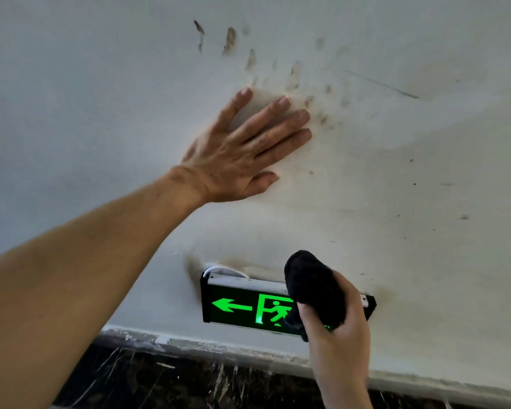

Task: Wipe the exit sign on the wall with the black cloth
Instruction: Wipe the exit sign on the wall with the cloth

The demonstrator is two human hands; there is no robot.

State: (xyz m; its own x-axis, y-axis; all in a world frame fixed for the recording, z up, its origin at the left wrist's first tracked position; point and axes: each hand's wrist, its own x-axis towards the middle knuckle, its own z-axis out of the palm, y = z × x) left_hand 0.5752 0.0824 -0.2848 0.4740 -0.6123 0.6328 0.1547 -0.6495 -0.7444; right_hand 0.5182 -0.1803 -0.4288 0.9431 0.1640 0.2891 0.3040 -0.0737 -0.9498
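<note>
A black exit sign with a glowing green arrow and running figure is fixed low on the white wall. My right hand grips a bunched black cloth and holds it against the sign's right half, covering that part and its top edge. Above the sign, my left hand lies flat on the wall with fingers spread and nothing in it.
Dark smudges and fingerprints mark the wall above my left hand. A white cable loops behind the sign's top. Below the wall runs a dark marbled floor with a rough paint edge.
</note>
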